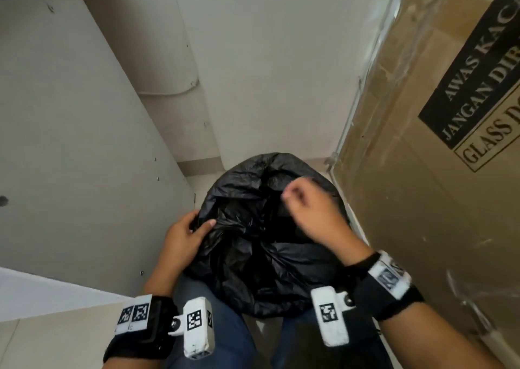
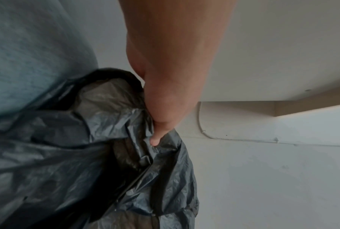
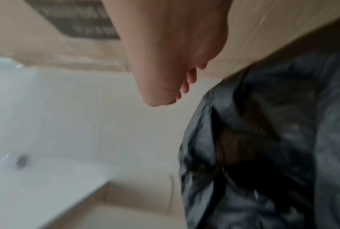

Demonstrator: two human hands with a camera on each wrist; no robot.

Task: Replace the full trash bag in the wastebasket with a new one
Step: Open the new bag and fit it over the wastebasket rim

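Observation:
A crumpled black trash bag [image 1: 261, 250] bulges over the wastebasket, which is hidden beneath it, in a narrow corner. My left hand [image 1: 201, 222] grips the bag's left edge, thumb on top of the plastic and fingers tucked behind it. The left wrist view shows the same left hand [image 2: 155, 136] with its thumb pressed into a fold of the bag [image 2: 67, 155]. My right hand [image 1: 292, 195] hovers blurred above the bag's far right side, fingers curled. In the right wrist view the right hand [image 3: 184, 86] is apart from the bag [image 3: 273, 139] and holds nothing.
A tall cardboard box [image 1: 422, 171] with a glass warning label stands close on the right. A white panel [image 1: 70, 143] leans on the left and a white wall [image 1: 267, 73] closes the back. My knees in jeans [image 1: 225, 326] are against the bag's near side.

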